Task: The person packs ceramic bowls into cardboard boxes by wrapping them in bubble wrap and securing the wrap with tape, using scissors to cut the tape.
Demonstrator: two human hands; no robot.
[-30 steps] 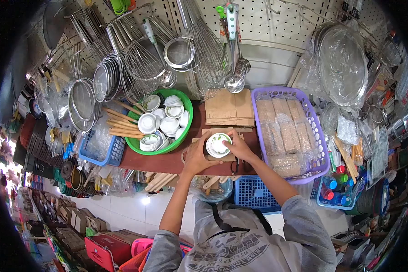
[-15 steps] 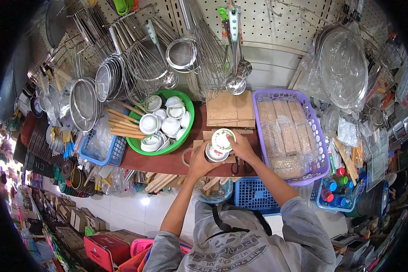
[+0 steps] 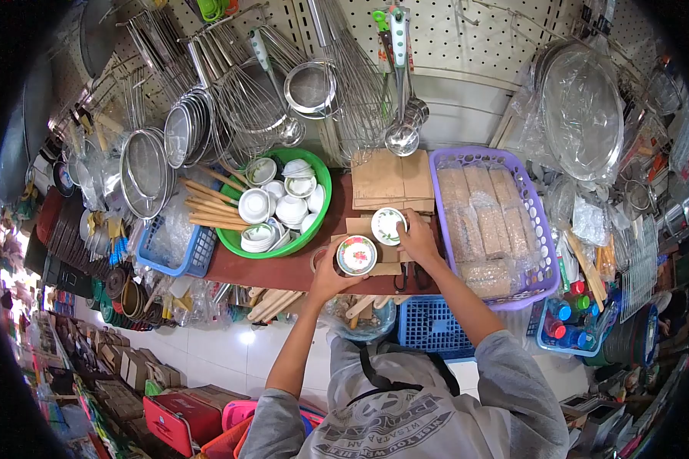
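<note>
My left hand (image 3: 330, 280) is wrapped round a small bowl (image 3: 357, 255) with a red flower and green leaves inside and a dark rim. In my right hand (image 3: 418, 242), fingers close on the edge of a white bowl (image 3: 389, 226) with a green leaf pattern. The two bowls are apart, side by side over an open cardboard box (image 3: 357, 226), which they and my hands partly hide. Left of them, a green basin (image 3: 327, 187) holds many similar white bowls (image 3: 289, 210). Black scissors (image 3: 400, 280) lie by the box, below my right hand.
A purple basket (image 3: 553, 256) of bubble-wrapped packages stands on the right of the red-brown table (image 3: 233, 269). Flat cardboard (image 3: 392, 180) lies behind the box. Whisks (image 3: 360, 107), strainers (image 3: 147, 172) and ladles (image 3: 402, 138) hang above. A blue basket (image 3: 436, 329) is below the table edge.
The green-patterned bowl has moved off the red-flowered bowl, up and right with my right hand. My left hand has tilted its bowl so the inside faces up more.
</note>
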